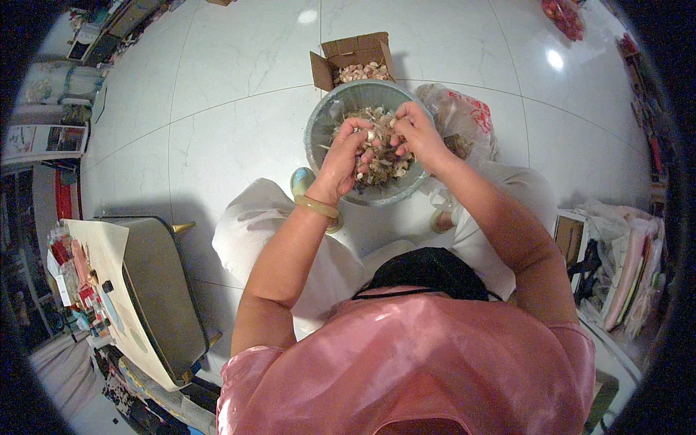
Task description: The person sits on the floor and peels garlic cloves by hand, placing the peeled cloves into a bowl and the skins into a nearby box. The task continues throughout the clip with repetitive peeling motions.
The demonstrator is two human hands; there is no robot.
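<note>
Over a round bin (315, 163) with a plastic liner, my left hand (348, 152) has a garlic clove (371, 135) between thumb and fingers. Opposite it, my right hand (416, 130) pinches a small pale piece (392, 124), probably garlic; its exact shape is unclear. The two hands are close but apart. Dry garlic skins and stalk scraps (380, 168) fill the bin below them. Just behind the bin, an open cardboard box (356, 46) holds many garlic cloves (363, 72).
A translucent plastic bag (462, 111) with red print and brownish contents leans at the bin's right. My knees flank the bin. A low table (163, 293) with small items stands at left, wrapped goods (633, 272) at right. A red bag (564, 19) lies at the far right.
</note>
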